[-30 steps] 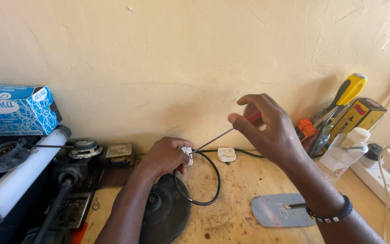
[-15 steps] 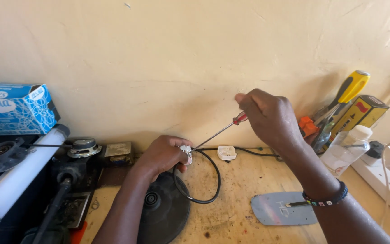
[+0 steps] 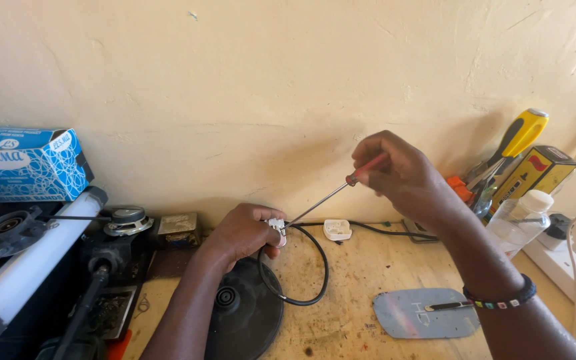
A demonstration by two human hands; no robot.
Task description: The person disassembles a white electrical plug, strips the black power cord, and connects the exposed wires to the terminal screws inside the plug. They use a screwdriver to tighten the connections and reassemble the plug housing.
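My left hand (image 3: pixel 241 233) grips a small white plug (image 3: pixel 277 227) at the end of a looped black cable (image 3: pixel 315 280). My right hand (image 3: pixel 401 173) holds a red-handled screwdriver (image 3: pixel 331 195), raised near the wall, with its thin metal shaft slanting down-left so the tip meets the plug. The cable loop runs down to a round black appliance base (image 3: pixel 245 313) lying on the wooden bench (image 3: pixel 341 327) under my left forearm. A white plug cover (image 3: pixel 337 230) lies by the wall, just right of the plug.
A blue box (image 3: pixel 25 163), a white tube (image 3: pixel 35 260) and dark machine parts crowd the left. At right stand a yellow-handled tool (image 3: pixel 521 137), a yellow-black box (image 3: pixel 535 177), a clear bottle (image 3: pixel 518 223) and a white power strip (image 3: pixel 568 267). A flat grey plate (image 3: pixel 425 313) lies on the bench.
My right hand has shifted slightly with the screwdriver, its handle turning between the fingers. The tip stays at the plug and my left hand holds still.
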